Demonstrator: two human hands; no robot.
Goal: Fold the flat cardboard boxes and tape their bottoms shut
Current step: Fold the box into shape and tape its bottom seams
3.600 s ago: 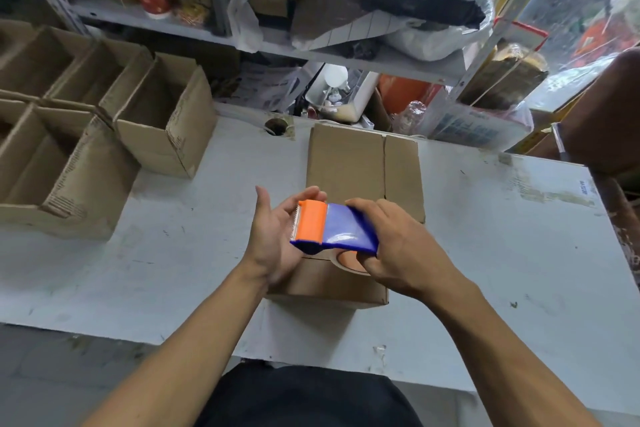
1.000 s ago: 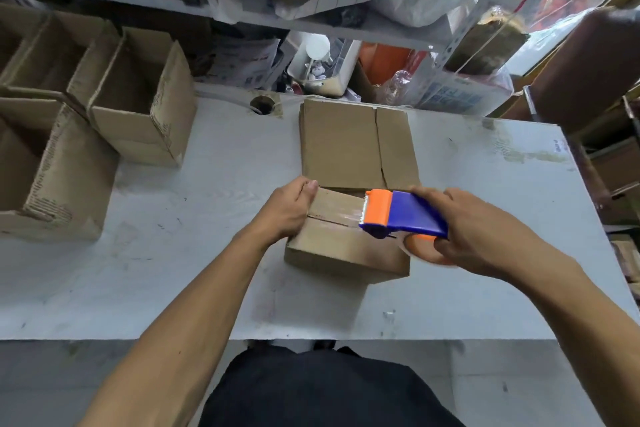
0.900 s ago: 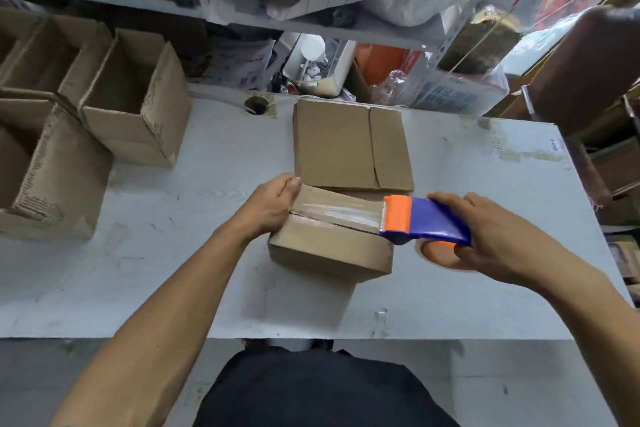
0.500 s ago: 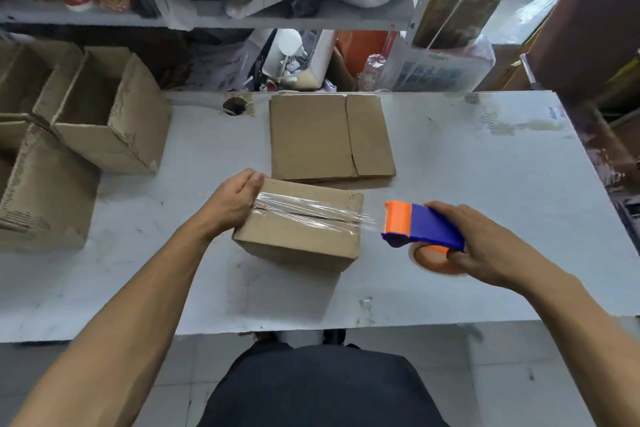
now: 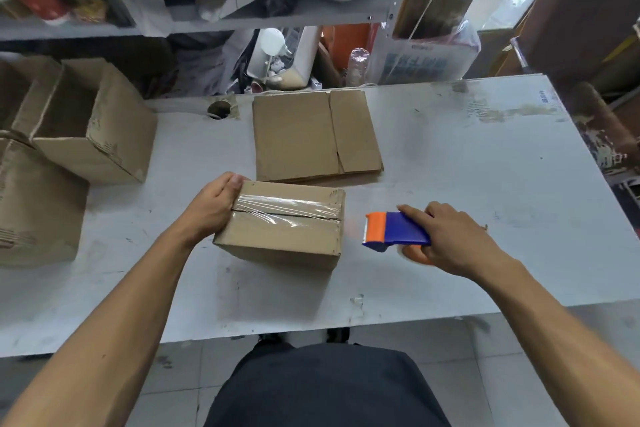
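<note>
A small folded cardboard box (image 5: 282, 236) stands bottom up near the table's front edge, with a strip of clear tape (image 5: 284, 210) running across its seam from left to right. My left hand (image 5: 213, 206) grips the box's left end, thumb on top. To the right of the box, my right hand (image 5: 450, 239) holds a blue and orange tape dispenser (image 5: 394, 231) just above the table, clear of the box. A stack of flat cardboard boxes (image 5: 315, 135) lies behind the folded one.
Several open folded boxes (image 5: 93, 125) stand at the table's left side. The white table (image 5: 485, 166) has a cable hole (image 5: 219, 110) near its back edge. Cluttered metal shelves (image 5: 277, 15) rise behind the table. Brown furniture stands off the right edge.
The dispenser ran from left to right across the box's seam, laying tape, then came away to the right of the box. My left hand stayed on the box's left end.
</note>
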